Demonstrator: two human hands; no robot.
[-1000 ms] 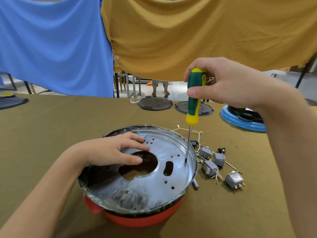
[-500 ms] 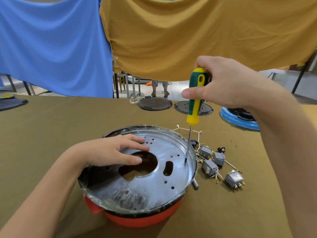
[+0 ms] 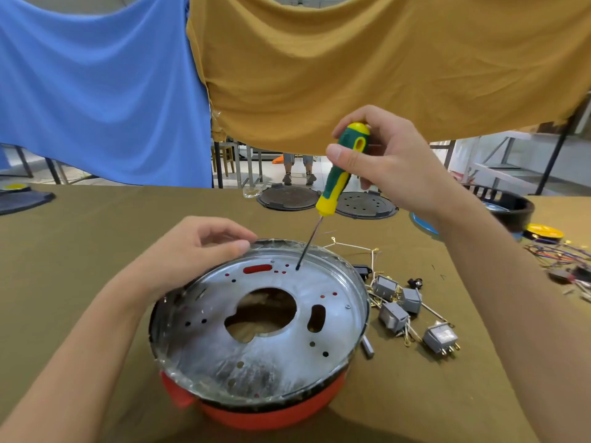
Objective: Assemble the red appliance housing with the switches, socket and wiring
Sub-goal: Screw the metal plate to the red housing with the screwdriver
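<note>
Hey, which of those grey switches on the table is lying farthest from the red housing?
The grey switch at the near right end of the cluster, brass terminals pointing toward the camera. The other three lie closer to the housing rim.

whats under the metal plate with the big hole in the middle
The metal plate sits on the red housing, seen below its rim. Through the centre hole only brownish surface shows; the housing's inside is otherwise covered.

an olive-clothed table (image 3: 96, 238) carries the red housing (image 3: 271, 414), grey switches (image 3: 412, 314) and two dark discs (image 3: 287, 198).
</note>
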